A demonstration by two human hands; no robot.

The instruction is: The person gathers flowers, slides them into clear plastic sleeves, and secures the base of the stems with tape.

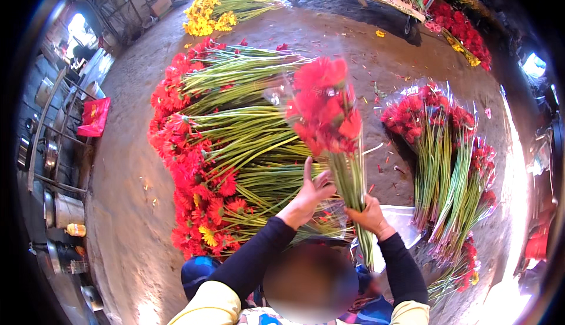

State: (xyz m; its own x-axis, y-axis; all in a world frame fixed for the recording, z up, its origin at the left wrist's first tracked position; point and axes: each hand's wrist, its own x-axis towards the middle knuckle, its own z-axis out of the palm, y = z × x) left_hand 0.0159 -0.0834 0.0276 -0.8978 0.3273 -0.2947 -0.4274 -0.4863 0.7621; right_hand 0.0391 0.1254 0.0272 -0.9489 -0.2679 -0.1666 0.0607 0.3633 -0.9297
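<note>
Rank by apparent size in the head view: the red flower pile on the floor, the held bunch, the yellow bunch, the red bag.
1. Red flower pile
2. Held bunch, though being raised closer probably enlarges it
3. Yellow bunch
4. Red bag

In the bunch (326,110) before us we see red blooms above green stems. The flower pile (188,154) to our left is bright red at its heads and green along its stalks, with one yellow bloom (208,235) among the red. The wrapped bunches (432,142) on our right show deeper red over green, and the far flowers (203,13) are yellow with green stems. Our sleeves (253,260) are black, then pale yellow higher up; our lap clothing (379,310) is patterned blue. The floor (129,166) is greyish brown, the bag (94,117) pinkish red.
</note>
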